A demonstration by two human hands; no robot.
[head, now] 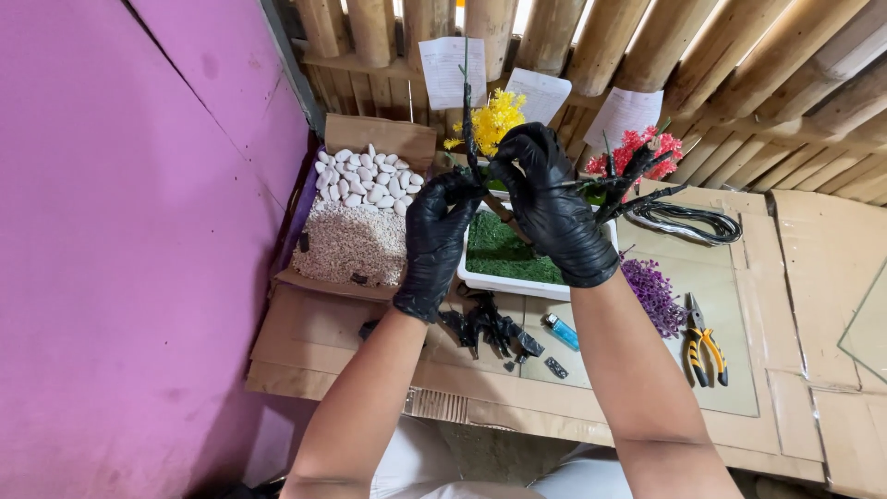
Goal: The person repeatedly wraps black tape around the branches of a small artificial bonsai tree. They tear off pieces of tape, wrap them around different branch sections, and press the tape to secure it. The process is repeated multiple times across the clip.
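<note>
The black wire tree (591, 189) is held up over the white tray (517, 282) of green moss, both gloved hands clamped on its trunk: left hand (436, 236) lower, right hand (545, 199) higher. White pebbles (367, 177) sit left, pliers (702, 349) right.

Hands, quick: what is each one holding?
Left hand: closed on the black branched stem.
Right hand: closed on the same stem's side branches.

Tray (517, 283) mid counter (795, 388); box of pebbles and gravel (356, 222) left of it; lighter (561, 331) in front; pliers (704, 351) right of lighter; coiled wire (688, 222) behind pliers, right of tray.
</note>
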